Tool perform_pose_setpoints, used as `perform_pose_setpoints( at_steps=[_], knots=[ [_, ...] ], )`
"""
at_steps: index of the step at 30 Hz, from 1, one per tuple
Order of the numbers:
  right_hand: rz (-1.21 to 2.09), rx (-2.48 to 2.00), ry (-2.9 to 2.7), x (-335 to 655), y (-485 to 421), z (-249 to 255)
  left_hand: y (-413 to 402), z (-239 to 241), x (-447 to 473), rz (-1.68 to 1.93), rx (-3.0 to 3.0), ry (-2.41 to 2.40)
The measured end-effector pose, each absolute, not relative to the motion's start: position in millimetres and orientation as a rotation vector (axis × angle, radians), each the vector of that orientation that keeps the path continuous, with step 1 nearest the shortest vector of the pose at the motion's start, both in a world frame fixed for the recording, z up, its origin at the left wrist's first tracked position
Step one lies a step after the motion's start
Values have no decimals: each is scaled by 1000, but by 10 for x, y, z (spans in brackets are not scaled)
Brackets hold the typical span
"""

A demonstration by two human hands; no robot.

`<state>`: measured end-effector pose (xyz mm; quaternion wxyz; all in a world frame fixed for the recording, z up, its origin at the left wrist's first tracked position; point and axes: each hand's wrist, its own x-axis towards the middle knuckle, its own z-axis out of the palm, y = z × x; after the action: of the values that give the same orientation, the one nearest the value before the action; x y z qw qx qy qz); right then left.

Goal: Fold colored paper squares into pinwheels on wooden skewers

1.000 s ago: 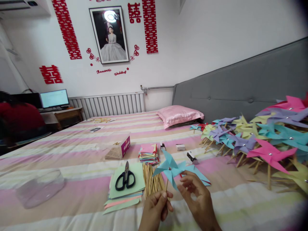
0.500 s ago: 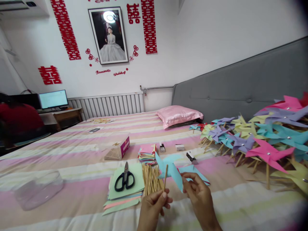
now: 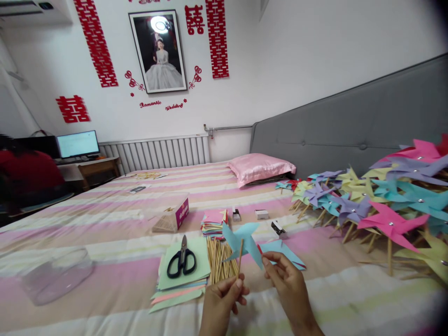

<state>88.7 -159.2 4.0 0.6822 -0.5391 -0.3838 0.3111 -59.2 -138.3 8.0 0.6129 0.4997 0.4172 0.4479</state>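
Observation:
A light-blue paper pinwheel (image 3: 247,233) faces away from me on a thin wooden stick. My left hand (image 3: 226,294) is closed around the lower part of that stick, holding it nearly upright. At the edge of the right-hand blade, my right hand (image 3: 285,280) has its thumb and fingertips together against the paper; the exact contact is partly hidden. Behind the pinwheel lie a bundle of wooden sticks (image 3: 220,259) and folded blue paper (image 3: 285,254). To the left, black-handled scissors (image 3: 182,263) rest on a stack of coloured paper sheets (image 3: 166,282).
Many finished pinwheels (image 3: 353,210) are heaped at the right by the grey headboard (image 3: 332,121). Small paper squares (image 3: 214,223), little boxes (image 3: 262,214), a purple-sided box (image 3: 180,214) and a clear plastic container (image 3: 58,277) lie on the striped bed. A person (image 3: 28,175) sits far left.
The pinwheel's blades have turned slightly and shifted a little left, showing more of their faces. Both hands have stayed nearly in place.

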Motion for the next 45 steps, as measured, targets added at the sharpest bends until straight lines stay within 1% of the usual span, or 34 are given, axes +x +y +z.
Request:
perform_pose_setpoints(
  at_steps=[5,12,18,29,45],
  knots=[
    [728,-1091,-860,970,-1619,128,-1380,65,-581,963,1240,979],
    [860,-941,-805,963,-1632,195,-1399,73,-534,916,1310,983],
    [884,-921,-911,932,-1626,191,-1393,5,-522,962,1297,959],
    [829,-999,-1014,970,-1576,74,-1390,18,-543,911,1356,961],
    [870,-966,-957,963,-1588,78,-1384,-18,-545,920,1373,978]
  ],
)
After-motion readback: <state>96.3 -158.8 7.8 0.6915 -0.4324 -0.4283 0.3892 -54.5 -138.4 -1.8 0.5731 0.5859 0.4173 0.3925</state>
